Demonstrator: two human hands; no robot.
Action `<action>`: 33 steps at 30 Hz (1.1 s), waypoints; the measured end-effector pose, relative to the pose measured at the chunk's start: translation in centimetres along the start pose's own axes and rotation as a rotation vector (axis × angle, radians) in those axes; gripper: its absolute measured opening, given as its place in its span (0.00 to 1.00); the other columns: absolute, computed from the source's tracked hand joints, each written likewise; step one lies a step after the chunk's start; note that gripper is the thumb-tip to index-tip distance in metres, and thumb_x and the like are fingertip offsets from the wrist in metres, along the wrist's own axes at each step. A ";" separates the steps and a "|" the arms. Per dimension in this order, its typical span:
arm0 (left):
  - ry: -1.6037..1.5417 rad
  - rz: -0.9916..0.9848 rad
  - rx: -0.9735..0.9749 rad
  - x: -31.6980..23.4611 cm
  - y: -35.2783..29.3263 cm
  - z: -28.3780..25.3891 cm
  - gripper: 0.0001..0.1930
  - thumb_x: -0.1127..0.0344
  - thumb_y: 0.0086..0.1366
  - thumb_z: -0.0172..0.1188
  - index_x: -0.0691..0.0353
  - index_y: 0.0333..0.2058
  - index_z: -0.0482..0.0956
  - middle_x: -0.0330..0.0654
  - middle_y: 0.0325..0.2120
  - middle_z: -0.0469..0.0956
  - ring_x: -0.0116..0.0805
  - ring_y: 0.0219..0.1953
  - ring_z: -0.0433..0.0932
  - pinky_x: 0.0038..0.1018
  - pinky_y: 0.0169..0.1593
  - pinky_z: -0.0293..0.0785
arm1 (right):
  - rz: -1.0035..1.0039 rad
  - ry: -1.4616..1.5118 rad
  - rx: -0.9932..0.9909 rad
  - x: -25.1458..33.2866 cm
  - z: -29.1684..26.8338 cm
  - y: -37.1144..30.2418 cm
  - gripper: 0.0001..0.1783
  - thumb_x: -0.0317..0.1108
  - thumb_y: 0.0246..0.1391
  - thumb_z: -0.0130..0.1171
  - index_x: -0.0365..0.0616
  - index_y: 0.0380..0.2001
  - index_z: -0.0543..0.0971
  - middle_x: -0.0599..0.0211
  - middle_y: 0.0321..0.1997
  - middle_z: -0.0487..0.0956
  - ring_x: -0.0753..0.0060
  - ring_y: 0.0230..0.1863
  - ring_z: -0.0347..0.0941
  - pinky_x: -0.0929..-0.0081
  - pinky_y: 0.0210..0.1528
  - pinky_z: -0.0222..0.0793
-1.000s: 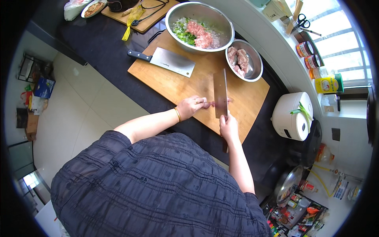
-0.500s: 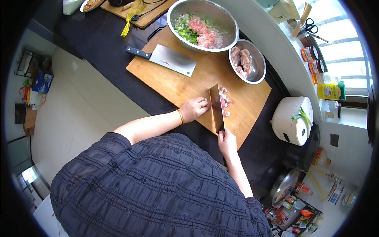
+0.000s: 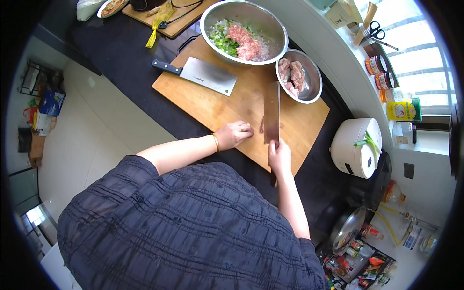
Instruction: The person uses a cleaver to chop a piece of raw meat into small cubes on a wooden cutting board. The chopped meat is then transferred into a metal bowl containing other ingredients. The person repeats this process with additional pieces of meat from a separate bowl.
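Observation:
My right hand is wrapped round the handle of a cleaver, whose long blade points away from me over the wooden cutting board. My left hand rests on the board's near side, fingers curled over a dark reddish piece of meat that shows only at the fingertips. Between that hand and the blade lies a small bit of cut meat; the blade hides most of what is around it. A second cleaver with a black handle lies flat at the board's far left.
A large steel bowl holds minced meat and chopped greens at the board's back. Beside it, a smaller steel bowl contains meat chunks. A white rice cooker with green onion on top stands right. Jars line the windowsill.
The cleaver has swung upright and to the right, now covering the spot where the chopped meat showed. My right hand has moved up slightly; my left hand has shifted a little left.

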State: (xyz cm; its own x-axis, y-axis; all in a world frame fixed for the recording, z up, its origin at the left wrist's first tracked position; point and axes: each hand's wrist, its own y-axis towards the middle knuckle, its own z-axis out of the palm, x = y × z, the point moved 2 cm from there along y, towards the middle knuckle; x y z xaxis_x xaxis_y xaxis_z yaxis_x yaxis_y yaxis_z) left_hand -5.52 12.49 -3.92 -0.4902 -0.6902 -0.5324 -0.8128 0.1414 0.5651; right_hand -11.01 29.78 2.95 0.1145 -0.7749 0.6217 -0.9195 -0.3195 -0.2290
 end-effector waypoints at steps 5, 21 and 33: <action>0.036 0.021 -0.077 0.3 -0.3 -1.5 0.11 0.71 0.49 0.57 0.61 0.35 0.76 0.39 0.33 0.74 0.37 0.35 0.75 0.28 0.39 0.73 | -0.086 -0.120 0.105 0.8 -1.1 -4.8 0.11 0.34 0.51 0.49 0.35 0.25 0.71 0.45 0.21 0.73 0.44 0.26 0.72 0.58 0.30 0.67; 0.094 0.035 -0.074 0.1 -0.7 -0.2 0.07 0.70 0.47 0.58 0.59 0.29 0.77 0.34 0.28 0.73 0.32 0.29 0.72 0.24 0.33 0.72 | -0.181 -0.190 0.033 1.8 3.0 -1.0 0.10 0.32 0.51 0.48 0.34 0.25 0.70 0.41 0.20 0.73 0.40 0.26 0.72 0.53 0.31 0.68; 0.105 -0.013 -0.098 -0.3 -0.8 -0.3 0.07 0.69 0.49 0.59 0.59 0.30 0.77 0.37 0.29 0.74 0.33 0.30 0.74 0.26 0.32 0.73 | -0.070 -0.088 0.046 -1.3 2.9 1.7 0.12 0.34 0.51 0.49 0.33 0.29 0.73 0.44 0.23 0.74 0.44 0.27 0.72 0.56 0.34 0.68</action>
State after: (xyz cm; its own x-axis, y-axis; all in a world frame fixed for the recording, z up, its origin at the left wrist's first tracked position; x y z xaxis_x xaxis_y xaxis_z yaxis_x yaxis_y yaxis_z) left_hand -4.64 12.36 -3.99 -0.4399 -0.7624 -0.4746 -0.7818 0.0651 0.6201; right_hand -11.63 28.70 -0.39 0.2124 -0.7937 0.5700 -0.8902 -0.3978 -0.2221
